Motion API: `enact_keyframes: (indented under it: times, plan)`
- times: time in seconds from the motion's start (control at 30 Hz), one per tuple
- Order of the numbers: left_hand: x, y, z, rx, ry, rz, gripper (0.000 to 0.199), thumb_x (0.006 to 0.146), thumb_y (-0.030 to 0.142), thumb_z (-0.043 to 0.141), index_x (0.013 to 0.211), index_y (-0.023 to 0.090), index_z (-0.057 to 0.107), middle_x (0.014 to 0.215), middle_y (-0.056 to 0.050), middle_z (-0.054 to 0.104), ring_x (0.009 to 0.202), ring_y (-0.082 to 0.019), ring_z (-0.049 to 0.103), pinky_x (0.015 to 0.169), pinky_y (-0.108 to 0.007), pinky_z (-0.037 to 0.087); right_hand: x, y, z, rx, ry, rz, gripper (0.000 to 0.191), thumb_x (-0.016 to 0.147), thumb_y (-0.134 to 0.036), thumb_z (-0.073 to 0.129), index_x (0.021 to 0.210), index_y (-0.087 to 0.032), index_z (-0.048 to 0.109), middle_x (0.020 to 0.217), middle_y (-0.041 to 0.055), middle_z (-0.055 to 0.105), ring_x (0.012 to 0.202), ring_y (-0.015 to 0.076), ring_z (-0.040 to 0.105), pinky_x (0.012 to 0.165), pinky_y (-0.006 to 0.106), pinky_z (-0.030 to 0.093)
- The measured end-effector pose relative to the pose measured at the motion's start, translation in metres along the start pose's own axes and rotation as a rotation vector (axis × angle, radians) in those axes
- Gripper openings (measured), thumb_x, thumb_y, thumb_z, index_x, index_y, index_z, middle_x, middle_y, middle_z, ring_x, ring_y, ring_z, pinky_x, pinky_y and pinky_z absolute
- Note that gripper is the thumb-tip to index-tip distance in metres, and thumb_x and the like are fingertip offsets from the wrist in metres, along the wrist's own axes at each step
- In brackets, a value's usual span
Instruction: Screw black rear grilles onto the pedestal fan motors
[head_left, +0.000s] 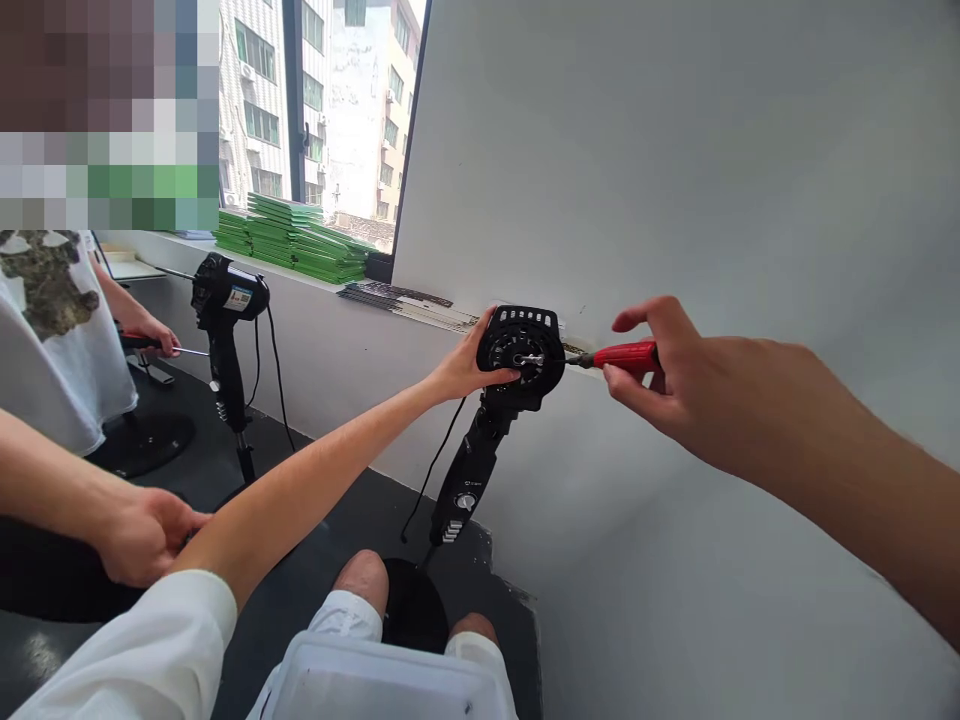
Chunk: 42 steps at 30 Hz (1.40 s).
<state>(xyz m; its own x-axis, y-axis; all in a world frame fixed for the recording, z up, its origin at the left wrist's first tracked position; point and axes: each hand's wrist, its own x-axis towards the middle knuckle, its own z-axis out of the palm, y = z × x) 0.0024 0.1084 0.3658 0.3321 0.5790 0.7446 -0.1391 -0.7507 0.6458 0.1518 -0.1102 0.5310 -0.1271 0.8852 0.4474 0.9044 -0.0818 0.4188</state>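
Observation:
A black stand fan's bare motor head [523, 345], without blades, faces me on its tilted control column [469, 475]. My left hand [469, 368] is wrapped round the head's left edge, its thumb lying across the front near the silver shaft [531, 358]. From the right, my right hand [675, 375] holds a screwdriver [624, 357] by its red handle between thumb and curled fingers, index finger lifted off. The screwdriver's dark shank points left at the motor head. Whether its tip touches anything I cannot tell.
A white plastic tray [390, 680] rests on my lap. At left stands a second black fan [231, 300]; a co-worker's hand [154, 335] holds a screwdriver there. Another person's hand [150, 535] is beside my left forearm. Green-edged stacks [300, 240] line the windowsill. The wall [712, 180] rises close behind.

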Motion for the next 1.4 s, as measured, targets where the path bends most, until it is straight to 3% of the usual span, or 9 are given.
enact_keyframes:
  times: [0.13,0.27,0.43,0.57,0.7,1.0,1.13,1.27,1.4]
  plan:
    - [-0.001,0.002,0.0,0.013,-0.007,-0.014,0.123,0.077,0.053,0.086,0.169,0.026,0.01,0.173,-0.015,0.031,0.161,-0.04,0.027,0.133,-0.06,0.023,0.004,0.006,0.006,-0.228,0.083,0.095,0.048,0.107,-0.062,0.04,0.098,-0.021,0.063,0.053,0.0024,0.052,0.049,0.0216,0.048,0.054,0.032,0.029]
    - [-0.001,0.002,0.0,0.026,-0.008,-0.009,0.123,0.077,0.053,0.086,0.169,0.024,0.01,0.172,-0.017,0.032,0.16,-0.039,0.028,0.133,-0.059,0.023,0.005,0.01,0.011,-0.082,0.045,0.037,0.035,0.1,-0.053,0.057,0.116,-0.022,0.059,0.061,-0.0019,0.061,0.047,0.0173,0.047,0.052,0.028,0.027]
    - [0.0,0.0,0.001,0.024,-0.002,0.0,0.121,0.076,0.051,0.087,0.168,0.025,0.013,0.17,-0.016,0.035,0.157,-0.039,0.034,0.131,-0.058,0.027,0.003,0.008,0.008,-0.211,0.09,0.097,0.047,0.106,-0.062,0.043,0.089,-0.022,0.059,0.051,-0.0001,0.049,0.044,0.0156,0.037,0.053,0.029,0.028]
    - [0.0,0.0,0.003,0.018,0.014,0.01,0.121,0.075,0.052,0.086,0.167,0.022,0.014,0.168,-0.017,0.037,0.156,-0.038,0.036,0.131,-0.056,0.027,0.003,0.009,0.01,-0.023,0.105,-0.003,0.039,0.096,-0.056,0.05,0.11,-0.021,0.059,0.052,-0.0039,0.052,0.041,0.0139,0.037,0.053,0.028,0.025]
    - [-0.001,0.001,0.004,0.02,0.025,0.0,0.121,0.074,0.051,0.087,0.167,0.023,0.015,0.167,-0.017,0.039,0.155,-0.038,0.037,0.13,-0.056,0.029,0.001,0.012,0.015,-0.125,0.259,0.056,0.057,0.101,-0.069,0.029,0.078,-0.022,0.053,0.045,-0.0012,0.038,0.041,0.0129,0.025,0.054,0.032,0.024]
    - [-0.001,0.001,0.005,-0.023,0.025,-0.011,0.123,0.073,0.052,0.088,0.167,0.023,0.015,0.164,-0.017,0.043,0.153,-0.038,0.04,0.129,-0.056,0.03,0.001,0.01,0.014,-0.032,0.195,0.087,0.053,0.099,-0.069,0.034,0.081,-0.023,0.053,0.05,0.0015,0.047,0.044,0.0172,0.037,0.054,0.032,0.027]
    - [-0.001,0.001,0.004,-0.023,0.024,-0.021,0.123,0.073,0.052,0.087,0.167,0.024,0.014,0.164,-0.016,0.043,0.153,-0.037,0.04,0.129,-0.055,0.031,-0.001,0.007,0.008,0.011,0.008,0.096,0.038,0.098,-0.057,0.046,0.111,-0.023,0.057,0.061,0.0002,0.059,0.052,0.019,0.049,0.055,0.031,0.03]
    - [-0.002,0.0,0.004,-0.01,0.032,-0.029,0.123,0.073,0.053,0.088,0.167,0.024,0.015,0.163,-0.016,0.043,0.152,-0.038,0.041,0.129,-0.056,0.029,-0.003,0.007,0.008,-0.117,0.057,0.133,0.053,0.105,-0.062,0.03,0.088,-0.022,0.059,0.054,0.003,0.05,0.051,0.0194,0.046,0.058,0.033,0.029]
    - [-0.002,0.0,0.004,-0.006,0.021,-0.01,0.123,0.074,0.054,0.088,0.168,0.025,0.013,0.165,-0.015,0.042,0.153,-0.038,0.04,0.13,-0.055,0.029,-0.001,0.007,0.007,0.011,-0.014,0.109,0.033,0.101,-0.052,0.047,0.11,-0.022,0.057,0.064,0.001,0.061,0.053,0.0196,0.051,0.056,0.032,0.031]
